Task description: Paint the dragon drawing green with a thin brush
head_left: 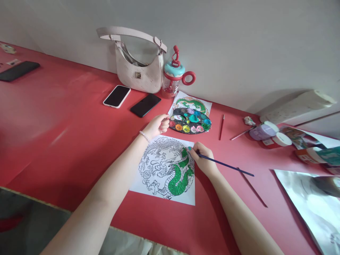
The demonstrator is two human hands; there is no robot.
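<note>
My right hand [204, 157] is closed around a dark blue paintbrush [228, 165], its tip end over the upper right of a dragon drawing [156, 180]. Part of the dragon's body on that sheet is painted green; the rest is black outline on white. My left hand [158, 126], fingers curled, grips the left edge of a paint palette [190, 128] just beyond the drawing. The palette's wells hold many colours, among them orange, yellow, turquoise, pink and green. Partly under the palette lies a second dragon picture [192, 102] with green and orange colouring.
Behind stand a cream handbag [139, 74] and a donut-lidded cup [171, 83], near a white-edged phone [117, 96] and a black phone [146, 105]. Two brushes lie right: a red brush [221, 127] and a thin brush [252, 187]. Paint jars [262, 131] lie farther right.
</note>
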